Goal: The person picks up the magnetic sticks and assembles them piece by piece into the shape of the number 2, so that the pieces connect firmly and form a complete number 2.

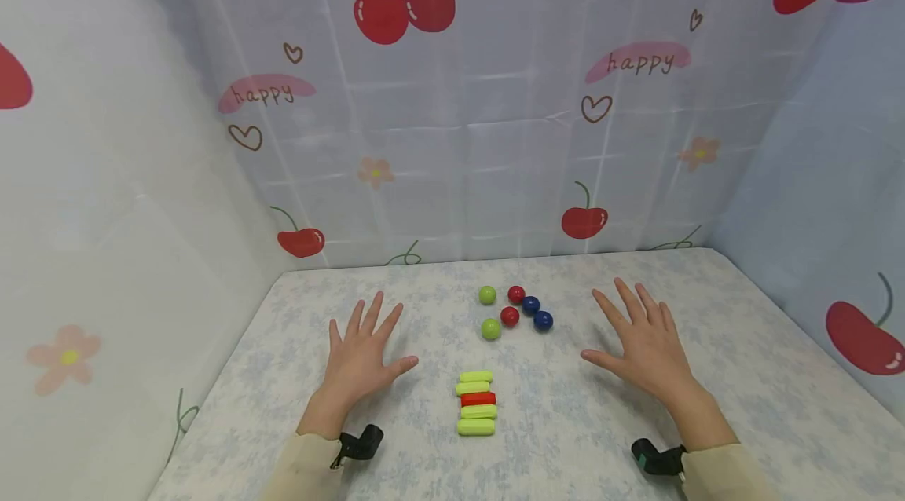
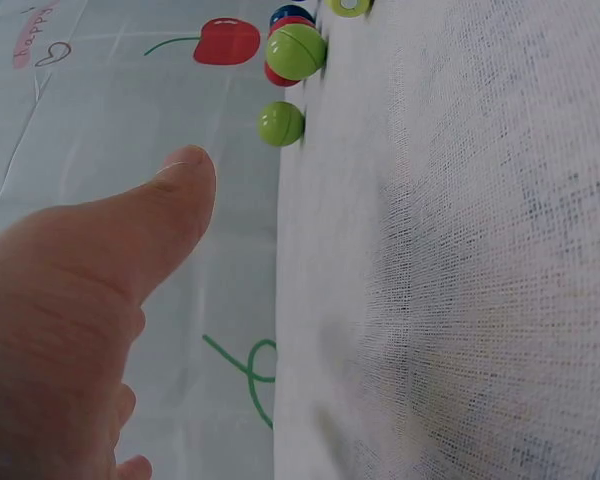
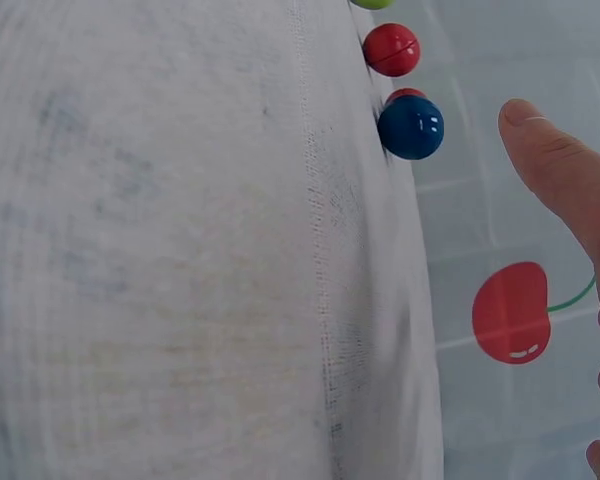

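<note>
My left hand [image 1: 362,358] is spread palm down over the left part of the table, its fingers straight and holding nothing. On the other side my right hand [image 1: 649,353] is spread the same way, also holding nothing. Between them lies a column of short yellow-green rods [image 1: 477,427] with one red rod [image 1: 478,400] among them. Farther back sits a loose group of glossy balls: two green balls [image 1: 491,329], two red balls [image 1: 510,316] and two blue balls [image 1: 543,320]. In the left wrist view, the thumb [image 2: 180,205] points toward the green balls.
A pale, blue-mottled cloth covers the table [image 1: 566,422]. Behind it hangs a white curtain [image 1: 481,148] printed with cherries, hearts and flowers, and similar sheets stand at both sides. Small black cameras [image 1: 362,443] are strapped to both wrists.
</note>
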A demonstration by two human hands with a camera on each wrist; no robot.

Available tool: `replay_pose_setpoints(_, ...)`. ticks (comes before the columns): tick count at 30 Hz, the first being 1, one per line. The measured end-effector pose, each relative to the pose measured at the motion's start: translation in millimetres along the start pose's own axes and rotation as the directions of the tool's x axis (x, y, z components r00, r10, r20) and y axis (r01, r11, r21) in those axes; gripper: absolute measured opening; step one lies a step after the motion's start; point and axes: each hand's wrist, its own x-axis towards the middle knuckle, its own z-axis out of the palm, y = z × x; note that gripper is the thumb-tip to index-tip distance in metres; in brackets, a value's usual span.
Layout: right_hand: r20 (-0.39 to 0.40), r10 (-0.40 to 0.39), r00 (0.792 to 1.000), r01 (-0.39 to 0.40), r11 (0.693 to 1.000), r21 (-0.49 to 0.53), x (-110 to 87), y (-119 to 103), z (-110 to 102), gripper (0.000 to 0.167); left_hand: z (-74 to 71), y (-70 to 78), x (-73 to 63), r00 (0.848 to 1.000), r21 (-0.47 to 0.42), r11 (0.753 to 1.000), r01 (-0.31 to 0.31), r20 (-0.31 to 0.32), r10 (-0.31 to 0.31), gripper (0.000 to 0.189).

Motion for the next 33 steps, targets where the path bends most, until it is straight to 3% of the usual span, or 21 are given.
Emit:
replay_pose_setpoints(12,-0.018,-0.039,0.999,0.038,0.999,-0.027,-0.3,2,-3,0.101,-1.0,-0.9,-2.3,1.0,-0.01,1.0,-0.011,-0.022,0.011,0.085)
replay_pose_setpoints(16,-0.013,-0.054,0.998,0.054,0.998,-0.014,3.3,-4,-4,0.082,-0.6,4.0,1.0,0.997,-0.047,0.998,-0.042,-0.062,0.039,0.074)
replay_pose_setpoints(19,0.038,-0.028,0.999,0.025,0.997,0.071,6.4,-15,-2,0.064,0.5,12.0,3.7,0.995,-0.125,0.99,-0.07,-0.077,0.06,0.055)
replay_pose_setpoints(21,0.088,0.009,0.996,-0.023,0.988,0.155,9.3,-24,2,0.055,3.0,18.4,5.8,0.996,-0.193,0.978,-0.077,-0.055,0.068,0.041)
replay_pose_setpoints(24,0.15,0.053,0.987,-0.092,0.959,0.27,15.9,-35,11,0.048,7.6,29.3,8.7,0.996,-0.298,0.952,-0.073,0.036,0.087,0.029)
replay_pose_setpoints(28,0.177,0.091,0.98,-0.151,0.918,0.366,26.2,-45,25,0.042,14.7,44.0,11.5,0.98,-0.401,0.914,-0.066,0.147,0.135,0.021)
replay_pose_setpoints(33,0.194,0.139,0.971,-0.212,0.876,0.434,35.8,-52,40,0.042,22.9,56.6,12.1,0.961,-0.487,0.872,-0.058,0.209,0.18,0.014)
